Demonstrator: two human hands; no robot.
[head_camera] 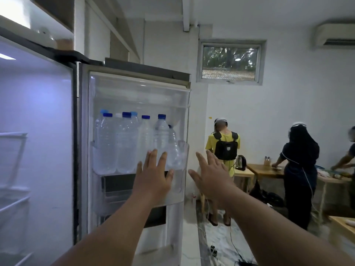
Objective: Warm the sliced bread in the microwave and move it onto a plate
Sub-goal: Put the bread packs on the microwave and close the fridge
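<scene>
Clear plastic was what your left hand [153,175] met: its fingers were spread straight and flat against the front of the door shelf [107,162] on the open fridge door [134,131], just below centre of the frame. Your right hand [210,174] hung beside the door's outer edge, fingers straight and relaxed, holding nothing; whether it touched the edge could not be told.

Above your left hand a row of water bottles [124,143] with blue caps stood upright in that shelf. The lit fridge interior [38,131] filled the left of the frame, with pale shelves low at the left edge. No sliced bread showed anywhere in view.

Behind your right hand the room was white-walled, with a small window [229,62] at upper centre and an air conditioner [335,35] in the upper right corner. A person in a yellow shirt [223,146] stood with their back to you, a dark kettle [240,162] just beside them on a wooden table [263,169]. A person in dark clothes [299,169] leaned over that table at right. Cables [233,244] trailed over the floor at lower centre.
</scene>
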